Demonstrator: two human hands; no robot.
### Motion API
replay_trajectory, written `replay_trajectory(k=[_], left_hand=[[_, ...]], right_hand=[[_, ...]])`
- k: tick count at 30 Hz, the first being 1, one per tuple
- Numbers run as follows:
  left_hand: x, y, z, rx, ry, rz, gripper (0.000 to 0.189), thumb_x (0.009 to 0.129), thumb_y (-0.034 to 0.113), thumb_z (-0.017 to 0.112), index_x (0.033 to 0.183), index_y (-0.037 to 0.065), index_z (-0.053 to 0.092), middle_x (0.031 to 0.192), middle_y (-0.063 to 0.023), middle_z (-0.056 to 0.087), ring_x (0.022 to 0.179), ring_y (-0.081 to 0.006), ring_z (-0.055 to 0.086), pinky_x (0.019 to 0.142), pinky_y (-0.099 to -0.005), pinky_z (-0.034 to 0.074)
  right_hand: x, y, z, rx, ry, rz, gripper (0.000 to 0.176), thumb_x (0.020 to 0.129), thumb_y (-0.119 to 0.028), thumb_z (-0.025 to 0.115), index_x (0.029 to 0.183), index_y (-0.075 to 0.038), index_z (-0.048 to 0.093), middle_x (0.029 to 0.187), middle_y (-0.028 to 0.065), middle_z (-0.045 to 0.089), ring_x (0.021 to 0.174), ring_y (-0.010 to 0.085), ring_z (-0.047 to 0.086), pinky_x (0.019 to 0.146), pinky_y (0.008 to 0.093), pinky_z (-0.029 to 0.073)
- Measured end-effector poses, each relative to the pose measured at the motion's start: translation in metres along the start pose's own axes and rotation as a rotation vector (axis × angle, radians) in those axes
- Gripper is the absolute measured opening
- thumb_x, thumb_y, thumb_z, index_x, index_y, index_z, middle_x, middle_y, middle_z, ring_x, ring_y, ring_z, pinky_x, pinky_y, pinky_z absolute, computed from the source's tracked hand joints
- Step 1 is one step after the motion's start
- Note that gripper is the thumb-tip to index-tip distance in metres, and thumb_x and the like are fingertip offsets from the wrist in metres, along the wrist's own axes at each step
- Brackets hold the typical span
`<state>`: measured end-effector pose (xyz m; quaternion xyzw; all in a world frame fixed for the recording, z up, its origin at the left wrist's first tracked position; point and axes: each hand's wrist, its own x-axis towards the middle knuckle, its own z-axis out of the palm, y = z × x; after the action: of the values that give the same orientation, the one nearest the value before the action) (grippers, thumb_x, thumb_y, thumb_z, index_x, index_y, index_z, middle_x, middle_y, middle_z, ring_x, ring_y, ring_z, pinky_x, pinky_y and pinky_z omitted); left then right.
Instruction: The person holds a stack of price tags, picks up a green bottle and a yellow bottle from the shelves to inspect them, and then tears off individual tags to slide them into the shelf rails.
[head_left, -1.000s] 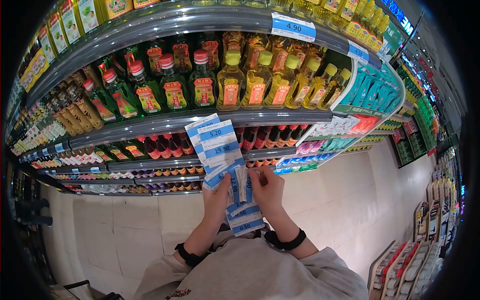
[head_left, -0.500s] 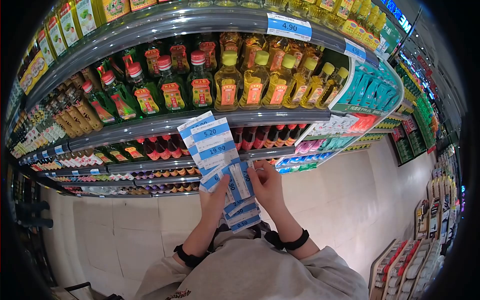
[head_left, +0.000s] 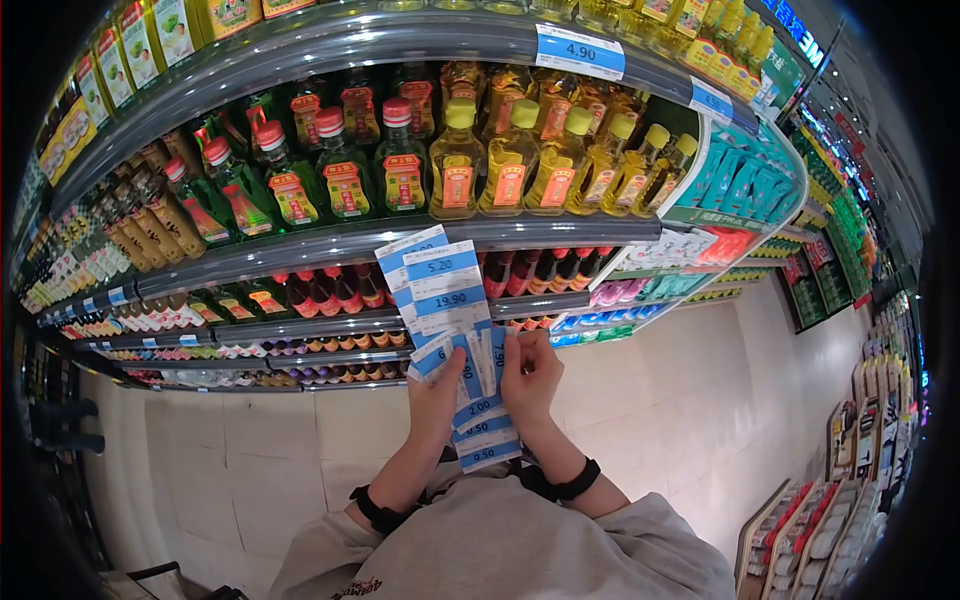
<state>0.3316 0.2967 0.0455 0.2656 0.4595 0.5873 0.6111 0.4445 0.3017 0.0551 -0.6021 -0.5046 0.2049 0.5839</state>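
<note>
A fanned stack of blue-and-white price labels (head_left: 447, 281) hangs in front of my body, with printed figures such as 5.20, 19.90 and 0.50. My left hand (head_left: 436, 398) is closed on the stack, thumb pressed over the labels in the middle. With thumb and fingers pinched, my right hand (head_left: 530, 378) grips a label marked 7.90 (head_left: 499, 350), which stands upright at the right side of the stack. Several smaller labels lie at angles between the two thumbs. The fingers behind the stack are hidden.
Before me runs a curved shelf (head_left: 330, 232) with green red-capped bottles (head_left: 345, 180) and yellow-capped bottles (head_left: 457, 165). A 4.90 price label (head_left: 580, 52) sits on the upper shelf edge. Turquoise packs (head_left: 740, 180) fill the end rack; more goods stand at lower right.
The stack and my left hand have shifted slightly right. The 7.90 label in my right hand now stands straighter and shows more of itself beside the others.
</note>
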Motion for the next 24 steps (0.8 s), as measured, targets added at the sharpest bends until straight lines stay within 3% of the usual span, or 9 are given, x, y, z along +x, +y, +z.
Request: replay_trajectory(k=[2, 7, 13, 16, 24], left_hand=[[0.001, -0.001, 0.000, -0.030, 0.022, -0.008, 0.026, 0.081, 0.013, 0.060, 0.103, 0.001, 0.054, 0.096, -0.0066, 0.059, 0.084, -0.0125, 0.057, 0.070, -0.0238, 0.045], [-0.002, 0.007, 0.002, -0.059, 0.033, 0.014, 0.026, 0.080, 0.013, 0.060, 0.103, 0.001, 0.053, 0.096, -0.0066, 0.059, 0.084, -0.0125, 0.056, 0.071, -0.0242, 0.045], [-0.007, 0.015, -0.006, 0.039, -0.187, -0.035, 0.027, 0.078, 0.005, 0.060, 0.103, 0.000, 0.052, 0.097, -0.0076, 0.058, 0.086, -0.0142, 0.057, 0.073, -0.0266, 0.047], [-0.004, 0.013, -0.010, 0.042, -0.075, 0.042, 0.027, 0.077, 0.004, 0.061, 0.102, 0.000, 0.053, 0.097, -0.0088, 0.059, 0.086, -0.0153, 0.058, 0.073, -0.0262, 0.047], [0.001, 0.006, -0.021, 0.067, -0.029, 0.128, 0.030, 0.077, 0.006, 0.062, 0.104, -0.002, 0.051, 0.099, -0.0093, 0.058, 0.088, -0.0146, 0.057, 0.074, -0.0251, 0.046]], right_hand=[[0.001, 0.005, 0.001, 0.000, 0.082, -0.014, 0.016, 0.082, -0.009, 0.054, 0.069, -0.004, 0.046, 0.043, 0.0007, 0.043, 0.037, 0.0045, 0.036, 0.038, 0.0214, 0.025], [0.003, 0.008, -0.003, 0.025, 0.030, -0.021, 0.014, 0.082, -0.009, 0.054, 0.072, -0.003, 0.046, 0.045, 0.0021, 0.046, 0.038, 0.0051, 0.038, 0.039, 0.0212, 0.027], [0.014, 0.011, -0.006, 0.110, -0.002, 0.057, 0.010, 0.081, -0.009, 0.056, 0.079, -0.002, 0.050, 0.049, 0.0012, 0.051, 0.043, 0.0029, 0.041, 0.041, 0.0195, 0.030], [0.017, -0.002, -0.012, 0.110, -0.293, 0.029, 0.017, 0.079, -0.011, 0.060, 0.091, -0.001, 0.054, 0.052, -0.0019, 0.048, 0.046, 0.0026, 0.041, 0.043, 0.0185, 0.030], [0.010, -0.003, 0.004, 0.179, -0.272, 0.047, 0.017, 0.079, -0.008, 0.060, 0.093, 0.000, 0.054, 0.058, -0.0014, 0.050, 0.052, 0.0028, 0.044, 0.047, 0.0177, 0.033]])
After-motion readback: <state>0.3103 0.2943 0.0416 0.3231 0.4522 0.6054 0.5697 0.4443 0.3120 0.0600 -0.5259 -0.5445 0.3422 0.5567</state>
